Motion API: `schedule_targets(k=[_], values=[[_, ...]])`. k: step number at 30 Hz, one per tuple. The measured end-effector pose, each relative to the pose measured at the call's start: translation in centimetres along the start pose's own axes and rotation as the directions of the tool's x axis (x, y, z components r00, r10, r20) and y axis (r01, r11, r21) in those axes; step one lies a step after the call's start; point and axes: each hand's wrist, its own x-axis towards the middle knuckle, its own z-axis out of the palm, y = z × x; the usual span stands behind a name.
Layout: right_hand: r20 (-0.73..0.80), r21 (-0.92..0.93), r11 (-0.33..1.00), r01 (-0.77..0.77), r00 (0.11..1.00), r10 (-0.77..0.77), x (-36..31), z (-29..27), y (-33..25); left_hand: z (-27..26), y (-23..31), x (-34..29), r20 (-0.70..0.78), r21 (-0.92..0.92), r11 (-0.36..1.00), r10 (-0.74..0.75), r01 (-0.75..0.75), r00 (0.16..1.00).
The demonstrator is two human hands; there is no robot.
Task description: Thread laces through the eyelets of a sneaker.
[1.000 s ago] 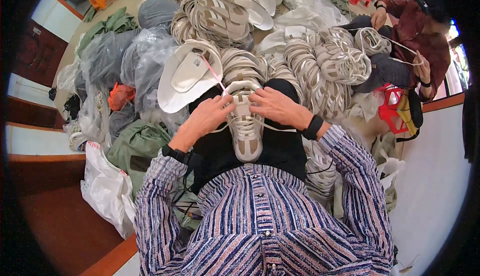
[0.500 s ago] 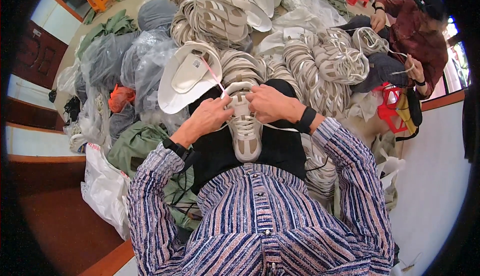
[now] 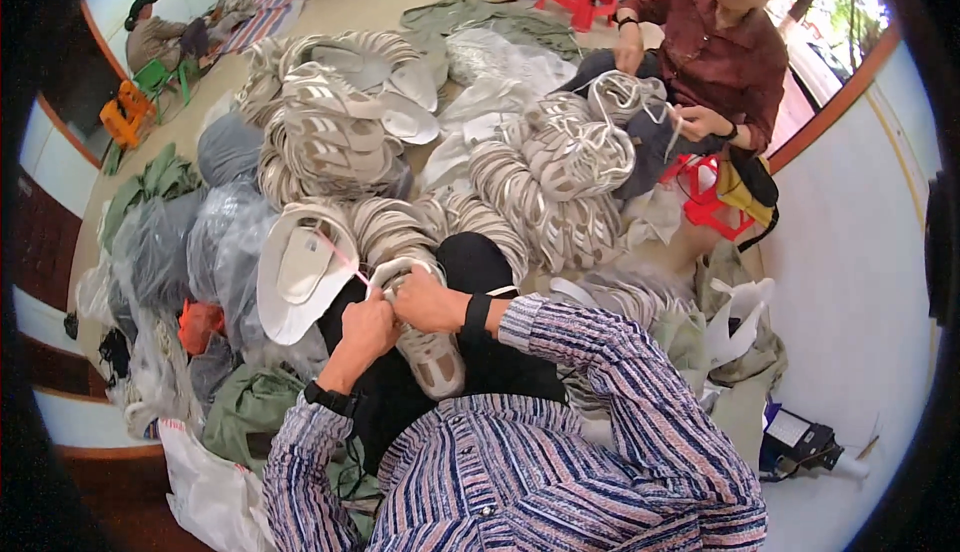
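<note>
A beige and white shoe upper (image 3: 436,364) lies across my black-clad lap, its toe toward me. My right hand (image 3: 428,300) is closed on the upper near its opening. My left hand (image 3: 366,330) is beside it at the upper's left edge, fingers pinched together; what they hold is hidden. A thin pink strip (image 3: 345,260) runs from a white curved shoe piece (image 3: 283,304) down to the left fingertips. A pale lace (image 3: 503,291) shows by my right wrist. Crossed laces on the upper are partly covered by my right hand.
Stacks of nested uppers (image 3: 335,142) stand ahead, with more (image 3: 560,232) to the right. Plastic-wrapped bundles (image 3: 160,242) lie left. A co-worker (image 3: 725,62) handles an upper and lace at the right, near a red stool (image 3: 715,207). Another person (image 3: 155,37) sits far left.
The view has swung, so more of the room shows and my lap sits lower and left. My right hand has moved over the upper's opening, closer to my left hand.
</note>
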Motion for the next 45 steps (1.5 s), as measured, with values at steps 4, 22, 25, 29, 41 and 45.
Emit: schedule_targets(k=[4,22,25,29,41,45], values=[[-0.049,-0.03,0.999,-0.034,0.998,0.033,-0.9,-1.3,-0.1,-0.1,0.0,0.3,0.03,0.037,0.999,-0.021,0.02,0.999],[0.235,0.953,0.01,-0.303,0.759,0.608,-2.6,-7.9,-0.2,-2.1,1.5,-1.7,-0.103,-0.991,-0.045,-0.377,-0.129,0.921],[0.229,0.963,-0.252,-0.098,0.79,0.568,-3.2,-12.8,-1.8,-8.6,5.3,-1.6,-0.467,-0.864,-0.026,-0.333,-0.503,0.819],[0.021,0.992,-0.112,0.06,0.794,0.607,-3.6,-15.7,-1.6,-10.4,5.7,-2.1,-0.352,-0.925,-0.068,-0.218,-0.374,0.91],[-0.067,0.997,0.073,0.023,0.726,0.685,-3.7,-13.0,-3.7,-8.1,6.7,-4.1,-0.207,-0.962,-0.021,-0.597,-0.273,0.775],[-0.405,0.873,0.487,0.032,0.606,0.684,-3.7,-12.3,-3.8,-7.6,7.1,-4.1,-0.19,-0.982,0.121,-0.598,-0.146,0.778]])
